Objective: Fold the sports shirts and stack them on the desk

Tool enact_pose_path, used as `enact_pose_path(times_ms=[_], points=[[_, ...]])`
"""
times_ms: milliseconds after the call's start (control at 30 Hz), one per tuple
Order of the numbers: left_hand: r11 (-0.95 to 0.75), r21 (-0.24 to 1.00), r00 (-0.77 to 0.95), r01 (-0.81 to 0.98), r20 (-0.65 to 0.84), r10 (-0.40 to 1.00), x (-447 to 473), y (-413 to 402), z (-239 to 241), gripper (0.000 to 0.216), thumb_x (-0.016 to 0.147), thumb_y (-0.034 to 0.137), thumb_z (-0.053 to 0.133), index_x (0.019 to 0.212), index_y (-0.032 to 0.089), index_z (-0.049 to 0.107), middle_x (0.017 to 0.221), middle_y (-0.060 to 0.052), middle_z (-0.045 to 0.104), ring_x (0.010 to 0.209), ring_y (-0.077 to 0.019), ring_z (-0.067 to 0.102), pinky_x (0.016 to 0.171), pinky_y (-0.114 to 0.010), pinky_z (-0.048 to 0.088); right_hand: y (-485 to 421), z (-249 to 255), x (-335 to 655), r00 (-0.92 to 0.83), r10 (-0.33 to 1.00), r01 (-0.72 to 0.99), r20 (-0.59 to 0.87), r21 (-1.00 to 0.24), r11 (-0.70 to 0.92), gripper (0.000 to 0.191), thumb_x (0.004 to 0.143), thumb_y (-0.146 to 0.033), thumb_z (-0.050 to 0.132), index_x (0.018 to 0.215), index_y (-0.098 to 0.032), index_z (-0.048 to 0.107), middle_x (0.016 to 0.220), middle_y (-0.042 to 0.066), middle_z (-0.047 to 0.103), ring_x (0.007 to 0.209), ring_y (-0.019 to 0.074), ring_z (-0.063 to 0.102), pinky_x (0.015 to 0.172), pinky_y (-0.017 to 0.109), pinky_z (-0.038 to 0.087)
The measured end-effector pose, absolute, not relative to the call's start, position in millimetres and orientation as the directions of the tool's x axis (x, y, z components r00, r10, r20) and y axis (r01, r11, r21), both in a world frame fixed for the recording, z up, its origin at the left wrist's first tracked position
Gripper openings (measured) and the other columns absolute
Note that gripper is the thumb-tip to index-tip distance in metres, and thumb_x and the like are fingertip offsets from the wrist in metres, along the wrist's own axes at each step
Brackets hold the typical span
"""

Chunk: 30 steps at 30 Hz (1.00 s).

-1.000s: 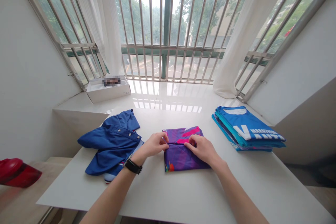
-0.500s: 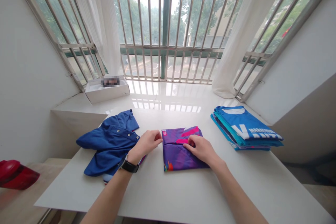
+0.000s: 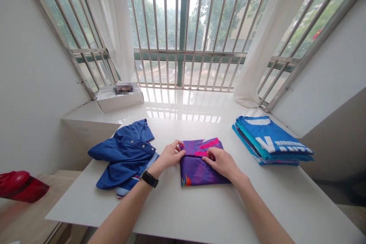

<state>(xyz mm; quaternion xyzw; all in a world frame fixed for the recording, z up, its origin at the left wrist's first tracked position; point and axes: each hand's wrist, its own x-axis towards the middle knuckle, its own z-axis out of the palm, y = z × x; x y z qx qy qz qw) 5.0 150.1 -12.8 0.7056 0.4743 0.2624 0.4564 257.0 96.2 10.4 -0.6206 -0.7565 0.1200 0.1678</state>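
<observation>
A purple and pink shirt (image 3: 200,171), folded into a flat rectangle, lies on the white table in front of me. My left hand (image 3: 171,153), with a black watch on its wrist, pinches the shirt's left edge near a fold line. Thumb and fingers of my right hand (image 3: 219,161) are closed on the upper layer, right of the middle. To the left, a crumpled blue buttoned shirt (image 3: 121,156) lies loosely close to my left forearm. A stack of folded blue and teal shirts (image 3: 274,141) rests at the right.
The white table (image 3: 177,213) meets a glossy sill (image 3: 188,103) under a barred window. On the sill's left stands a white box (image 3: 121,101) with blurred contents. A red cap (image 3: 24,187) sits on a lower surface at far left. White curtains (image 3: 254,65) hang at both sides.
My left hand has moved right onto the purple shirt's left edge and closed on it. The right hand stays on the shirt. The view has shifted slightly.
</observation>
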Motion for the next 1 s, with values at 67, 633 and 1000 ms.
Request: enact_pose_path(times_ms=[67, 633, 1000], points=[[-0.087, 0.907, 0.43, 0.412, -0.109, 0.896, 6.2, 149.8, -10.2, 0.032, 0.083, 0.04, 0.058, 0.109, 0.021, 0.057, 0.082, 0.0, 0.059, 0.054, -0.0121, 0.059, 0.043, -0.021, 0.045, 96.0, 10.4, 257.2, -0.177, 0.979, 0.895, 0.104, -0.395, 0.204, 0.025, 0.089, -0.043, 0.059, 0.075, -0.022, 0.057, 0.076, 0.0, 0.065, 0.068, 0.0162, 0.058, 0.06, 0.027, 0.036], [-0.193, 0.885, 0.474, 0.423, -0.035, 0.88, 6.2, 150.1, -2.3, 0.028, 0.075, 0.033, 0.067, 0.096, 0.016, 0.072, 0.09, -0.005, 0.072, 0.062, -0.0134, 0.06, 0.054, -0.023, 0.046, 95.7, 9.8, 257.0, -0.226, 0.968, 0.902, 0.107, -0.351, 0.25, 0.024, 0.092, -0.041, 0.055, 0.078, -0.023, 0.058, 0.079, 0.001, 0.065, 0.069, 0.016, 0.058, 0.061, 0.027, 0.038], [-0.151, 0.909, 0.552, 0.387, -0.097, 0.828, -2.0, 152.2, 3.9, 0.042, 0.063, 0.036, 0.079, 0.097, 0.013, 0.07, 0.085, -0.006, 0.068, 0.061, -0.0136, 0.059, 0.053, -0.024, 0.046, 94.8, 11.4, 255.1, -0.251, 0.959, 0.918, 0.127, -0.283, 0.278, 0.022, 0.094, -0.04, 0.055, 0.083, -0.022, 0.06, 0.087, 0.002, 0.064, 0.074, 0.0165, 0.06, 0.066, 0.027, 0.04]])
